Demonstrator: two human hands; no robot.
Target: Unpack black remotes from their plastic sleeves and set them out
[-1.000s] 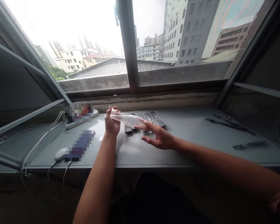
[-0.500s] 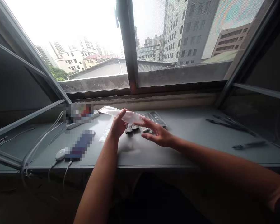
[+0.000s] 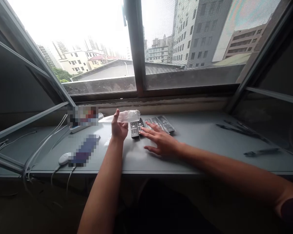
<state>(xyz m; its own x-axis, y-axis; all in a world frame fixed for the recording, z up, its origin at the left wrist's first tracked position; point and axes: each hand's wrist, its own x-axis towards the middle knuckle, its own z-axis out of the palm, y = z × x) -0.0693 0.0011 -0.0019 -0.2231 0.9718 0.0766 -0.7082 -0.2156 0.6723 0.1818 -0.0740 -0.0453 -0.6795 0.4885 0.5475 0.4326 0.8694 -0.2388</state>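
Observation:
My left hand (image 3: 119,128) is closed around a clear plastic bag (image 3: 129,116), held above the table with its thumb up. Just right of it, two black remote controls (image 3: 134,130) lie side by side on the table. My right hand (image 3: 161,139) is open with its fingers spread, over the near end of the right remote; whether it touches it I cannot tell. Beyond that hand lie several remotes in clear bags (image 3: 164,124). Part of another clear bag (image 3: 108,140) shows on the table behind my left wrist.
A blurred-out phone-like thing (image 3: 84,151) and a white round charger (image 3: 63,159) with cables are at the left. Behind them stands a white power strip (image 3: 80,126). Dark cables (image 3: 241,131) lie on the right. Metal frame bars flank the grey table (image 3: 197,156), below a window.
My right hand has let go of the bag's right end and moved down toward the remotes. My left hand has shifted slightly left with the bag.

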